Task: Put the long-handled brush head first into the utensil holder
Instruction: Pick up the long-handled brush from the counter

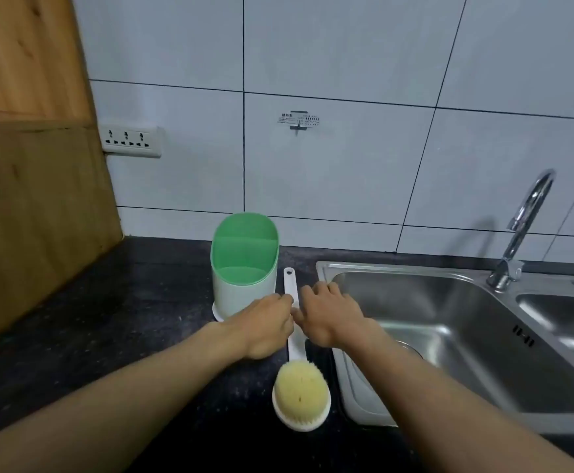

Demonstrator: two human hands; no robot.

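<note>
Both hands' fingers (284, 298) pinch the brush (300, 390) handle beside the empty utensil holder (244, 268).

Brush (300, 387) lies on the counter (125, 336) — between holder (244, 268), left, and sink (466, 336), right.

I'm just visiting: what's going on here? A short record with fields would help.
setting: dark countertop beside a steel sink, tiled wall behind
brush: lies flat on the counter, bristles up, head nearest the person
utensil holder: upright, green inside, nothing visible in it
left hand: at the white handle's middle
right hand: at the handle from the other side
grip: fingertips hidden, cannot tell
progress: brush not yet lifted
</note>
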